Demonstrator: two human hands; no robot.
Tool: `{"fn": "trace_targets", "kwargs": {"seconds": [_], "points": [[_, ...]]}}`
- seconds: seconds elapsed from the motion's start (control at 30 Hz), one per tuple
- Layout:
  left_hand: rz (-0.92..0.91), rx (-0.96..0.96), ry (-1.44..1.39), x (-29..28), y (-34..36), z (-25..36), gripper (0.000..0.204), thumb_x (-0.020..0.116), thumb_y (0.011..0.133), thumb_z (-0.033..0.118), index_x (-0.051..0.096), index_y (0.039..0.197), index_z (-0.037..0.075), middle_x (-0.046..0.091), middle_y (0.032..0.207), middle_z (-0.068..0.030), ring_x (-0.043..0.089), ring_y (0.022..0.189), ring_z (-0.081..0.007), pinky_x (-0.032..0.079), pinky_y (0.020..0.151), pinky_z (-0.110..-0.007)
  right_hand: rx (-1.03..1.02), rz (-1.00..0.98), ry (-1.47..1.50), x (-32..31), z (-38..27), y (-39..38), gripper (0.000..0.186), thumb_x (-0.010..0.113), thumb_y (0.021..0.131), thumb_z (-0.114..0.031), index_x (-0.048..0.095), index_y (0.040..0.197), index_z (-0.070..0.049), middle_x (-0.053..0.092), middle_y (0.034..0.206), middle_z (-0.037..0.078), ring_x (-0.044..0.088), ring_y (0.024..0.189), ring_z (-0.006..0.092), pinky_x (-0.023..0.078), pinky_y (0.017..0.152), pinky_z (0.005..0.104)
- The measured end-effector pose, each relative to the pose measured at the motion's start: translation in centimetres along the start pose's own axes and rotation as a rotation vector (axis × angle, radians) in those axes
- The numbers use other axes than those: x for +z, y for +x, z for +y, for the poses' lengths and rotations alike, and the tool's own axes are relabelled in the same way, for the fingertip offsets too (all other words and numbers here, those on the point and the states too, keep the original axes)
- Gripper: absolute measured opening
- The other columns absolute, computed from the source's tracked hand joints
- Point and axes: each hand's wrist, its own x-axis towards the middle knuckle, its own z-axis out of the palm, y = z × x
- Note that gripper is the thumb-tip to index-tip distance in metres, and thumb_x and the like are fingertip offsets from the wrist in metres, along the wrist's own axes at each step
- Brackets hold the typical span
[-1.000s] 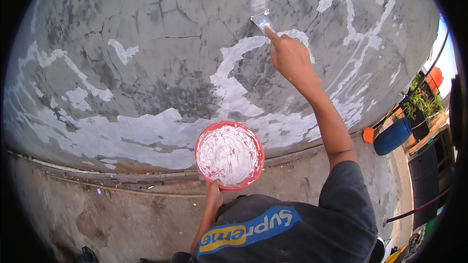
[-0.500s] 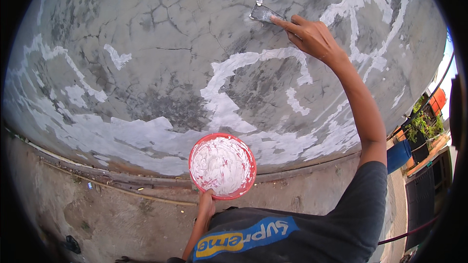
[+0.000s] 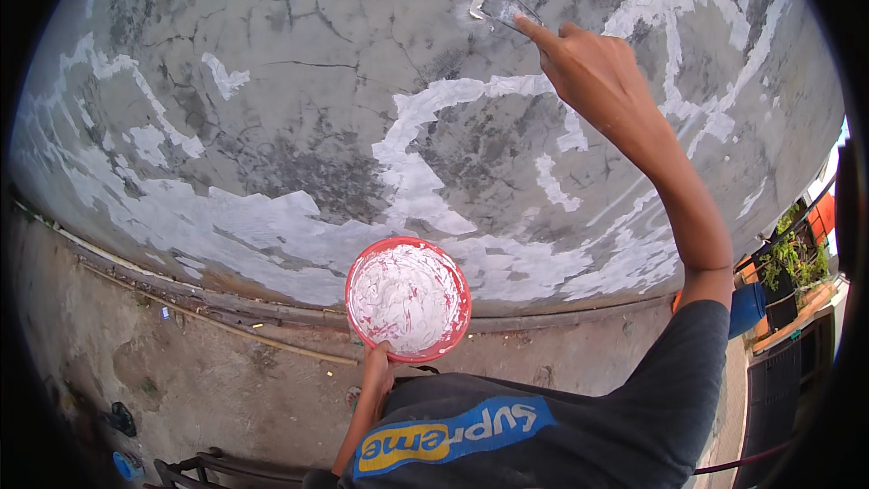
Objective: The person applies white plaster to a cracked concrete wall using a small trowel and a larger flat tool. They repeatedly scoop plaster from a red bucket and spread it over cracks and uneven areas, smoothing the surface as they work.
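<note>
My right hand (image 3: 593, 68) is closed on a small flat putty knife (image 3: 509, 9), its index finger stretched along the blade. White putty (image 3: 478, 3) clings to the blade's far edge, which is at the grey cracked wall (image 3: 299, 36). Low in front of me, my left hand (image 3: 380, 369) grips the rim of a red plastic bowl (image 3: 463, 317). Thick white filler (image 3: 405, 294) coats the inside of that bowl. Patches of white filler (image 3: 421, 172) run over the wall in bands, with a wide smeared strip along its bottom.
A thin pole (image 3: 217, 317) lies on the concrete ground (image 3: 217, 398) along the wall's foot. To the right are a blue drum (image 3: 747, 308), green plants (image 3: 792, 254) and a dark gate (image 3: 769, 403). A dark metal frame (image 3: 213, 469) stands at the lower left.
My right hand has shifted slightly right and turned the putty knife, and more putty shows along its edge. The left hand still holds the bowl, and the view has tilted a little.
</note>
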Motion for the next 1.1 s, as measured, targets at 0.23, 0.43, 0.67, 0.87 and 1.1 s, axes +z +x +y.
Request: {"fn": "trace_targets", "kwargs": {"seconds": [0.23, 0.43, 0.67, 0.87, 1.1], "points": [[-0.049, 0.001, -0.028, -1.6, 1.2, -1.2, 0.062, 0.050, 0.070, 0.002, 0.040, 0.131, 0.011, 0.056, 0.107, -0.0067, 0.058, 0.087, -0.0200, 0.054, 0.067, -0.039, -0.029, -0.043, -0.105, 0.3, -0.1, 2.3, 0.051, 0.055, 0.078, 0.001, 0.059, 0.127, -0.012, 0.055, 0.060, 0.013, 0.056, 0.053, 0.0288, 0.042, 0.047, 0.0393], [0.025, 0.040, -0.035, -2.0, 0.6, -0.6, 0.049, 0.049, 0.072, 0.000, 0.046, 0.122, 0.000, 0.058, 0.108, -0.0119, 0.059, 0.095, -0.0264, 0.052, 0.081, -0.046, 0.003, -0.144, -0.143, -0.8, 0.8, 1.6, 0.051, 0.055, 0.078, 0.001, 0.059, 0.127, -0.014, 0.056, 0.062, 0.013, 0.056, 0.053, 0.0289, 0.042, 0.047, 0.0393], [0.053, 0.054, -0.027, -2.7, 0.5, 0.5, 0.050, 0.047, 0.072, -0.001, 0.046, 0.122, 0.001, 0.058, 0.105, -0.0104, 0.059, 0.093, -0.0245, 0.052, 0.077, -0.043, -0.076, -0.061, -0.023, -0.3, -0.6, 0.9, 0.045, 0.059, 0.085, -0.007, 0.057, 0.128, -0.019, 0.058, 0.067, 0.011, 0.057, 0.054, 0.0272, 0.043, 0.047, 0.0383], [0.048, 0.096, -0.042, -2.2, 0.9, 0.8, 0.054, 0.048, 0.072, -0.001, 0.044, 0.127, 0.002, 0.057, 0.111, -0.0112, 0.059, 0.098, -0.0250, 0.052, 0.077, -0.042, -0.061, -0.109, -0.113, 1.0, 0.5, 1.4, 0.046, 0.058, 0.081, -0.003, 0.061, 0.124, -0.018, 0.056, 0.062, 0.011, 0.054, 0.051, 0.0265, 0.041, 0.046, 0.0376], [0.031, 0.056, -0.040, -1.5, 0.2, 1.3, 0.059, 0.047, 0.069, -0.004, 0.043, 0.127, 0.002, 0.055, 0.116, -0.0119, 0.057, 0.102, -0.0266, 0.052, 0.081, -0.041, -0.057, -0.057, -0.089, -1.4, 1.8, 1.1, 0.044, 0.059, 0.082, -0.005, 0.061, 0.124, -0.017, 0.055, 0.060, 0.008, 0.053, 0.049, 0.0229, 0.038, 0.043, 0.0350]]}}
